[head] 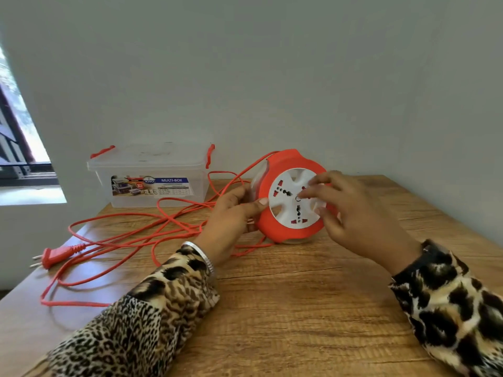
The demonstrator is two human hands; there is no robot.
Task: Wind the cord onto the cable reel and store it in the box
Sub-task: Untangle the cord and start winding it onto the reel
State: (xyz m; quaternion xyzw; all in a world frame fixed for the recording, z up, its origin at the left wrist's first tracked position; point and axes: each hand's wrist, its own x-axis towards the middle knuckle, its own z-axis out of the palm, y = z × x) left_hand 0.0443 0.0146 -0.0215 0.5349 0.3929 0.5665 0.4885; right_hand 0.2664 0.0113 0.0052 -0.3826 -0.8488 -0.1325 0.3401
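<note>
Cord (168, 224) loops block table (299, 308) left w/ box (152, 186); right open.

Only one view on my end, the head cam, so nothing overlaps. It's wide-angle, looking forward and down across the desk (285, 308) toward the wall (272, 77) behind it. Pretty close in: both sleeves run off the bottom edge, and a window (19, 148) sits at far left.
</note>
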